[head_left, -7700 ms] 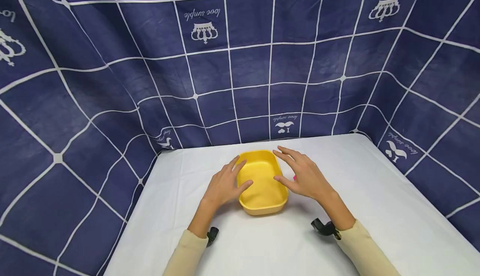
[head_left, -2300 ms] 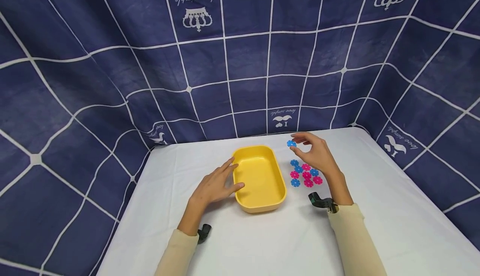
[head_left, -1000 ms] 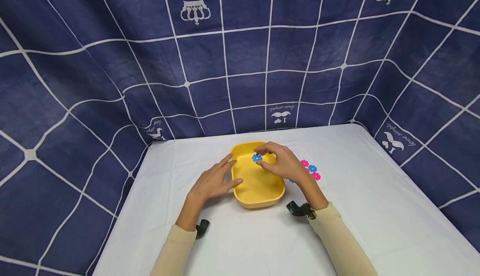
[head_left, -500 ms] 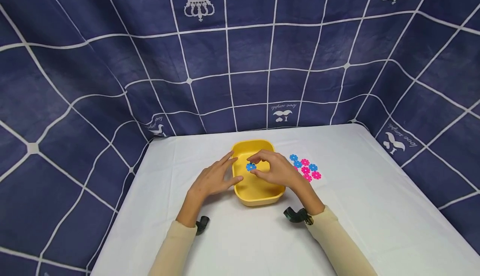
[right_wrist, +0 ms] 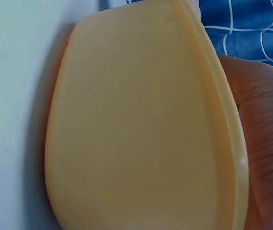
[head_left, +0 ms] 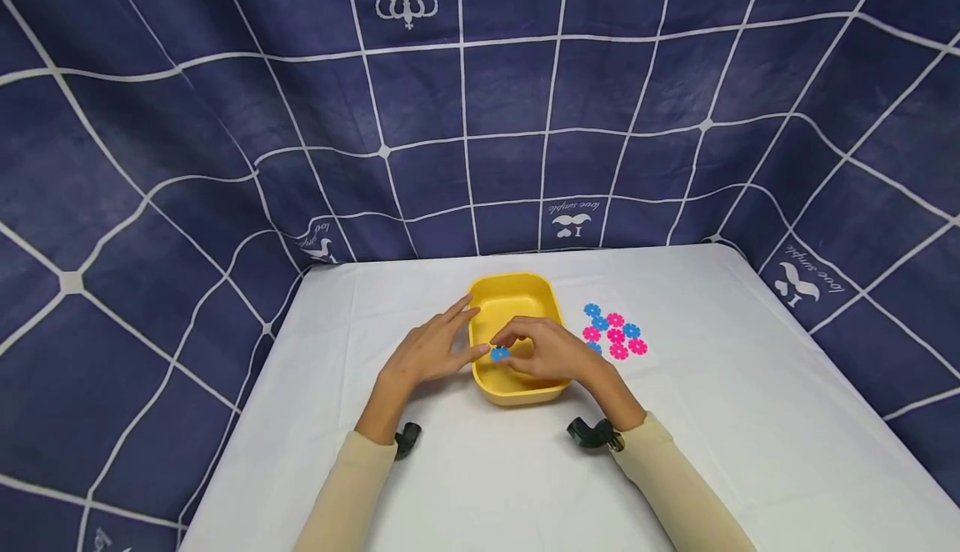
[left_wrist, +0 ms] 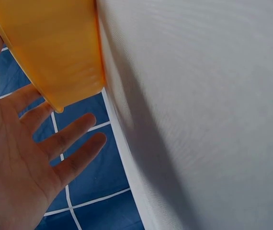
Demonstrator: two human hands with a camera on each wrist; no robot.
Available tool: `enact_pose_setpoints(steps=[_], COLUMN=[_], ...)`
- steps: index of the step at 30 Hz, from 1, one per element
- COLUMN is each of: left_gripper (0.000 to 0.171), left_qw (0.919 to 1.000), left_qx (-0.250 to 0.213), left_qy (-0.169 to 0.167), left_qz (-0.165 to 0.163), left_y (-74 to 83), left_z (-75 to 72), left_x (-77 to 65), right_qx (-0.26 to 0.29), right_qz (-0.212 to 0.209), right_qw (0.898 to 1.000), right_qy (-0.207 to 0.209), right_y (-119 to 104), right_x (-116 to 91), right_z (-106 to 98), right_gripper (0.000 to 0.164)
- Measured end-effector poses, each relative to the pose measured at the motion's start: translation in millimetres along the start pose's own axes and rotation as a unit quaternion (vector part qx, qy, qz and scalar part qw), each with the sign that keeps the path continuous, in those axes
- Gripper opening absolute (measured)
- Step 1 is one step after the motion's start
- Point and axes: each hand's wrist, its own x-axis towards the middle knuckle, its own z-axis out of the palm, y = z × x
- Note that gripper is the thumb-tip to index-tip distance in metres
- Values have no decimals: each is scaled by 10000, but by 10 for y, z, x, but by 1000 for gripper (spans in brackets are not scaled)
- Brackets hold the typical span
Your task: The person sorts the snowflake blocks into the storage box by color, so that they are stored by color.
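Note:
In the head view, my right hand [head_left: 551, 352] is over the near half of a yellow tray [head_left: 517, 399]. Its thumb and fingers pinch a blue flower-shaped plastic disc [head_left: 500, 354]. My left hand [head_left: 427, 352] is spread at the tray's left rim, its thumb tip reaching over the edge. The left wrist view has the left hand [left_wrist: 19, 163] with fairly straight fingers beside the tray's outer wall [left_wrist: 55, 52]. From the right wrist, the tray wall [right_wrist: 141, 120] hides the disc and most of the right hand [right_wrist: 266, 129].
Several pink and blue flower-shaped discs [head_left: 616, 336] lie flat to the right of the tray. A white cloth [head_left: 487, 477] covers the table. Dark blue curtains [head_left: 502, 93] with white grid lines stand behind it and at both sides.
Earlier, both hands were at the tray; later my right hand held the blue disc beyond the loose discs. It has since carried it left over the tray and nearer. The left hand stays at the rim.

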Motion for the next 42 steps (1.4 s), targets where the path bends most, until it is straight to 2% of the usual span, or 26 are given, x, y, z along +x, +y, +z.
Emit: enact_pose_setpoints(steps=[11, 19, 32, 42], left_gripper=[90, 88, 88, 87], left_qw=[9999, 9999, 9999, 9999], left_qx=[-82, -61, -77, -129], left_qy=[-77, -80, -60, -43], left_qz=[-38, -56, -38, -53], left_y=[12, 9, 16, 24], left_z=[-14, -17, -38, -8], left_x=[2, 20, -11, -13], right_qx=[28, -297, -854, -1049], right_qz=[70, 221, 253, 218], right_qw=[9986, 9960, 9901, 9883], right_qy=[-523, -807, -1081, -1086], right_y=[50, 49, -4, 12], right_x=[11, 31, 65, 57], right_z=[77, 143, 174, 193], right_gripper=[30, 24, 23, 26])
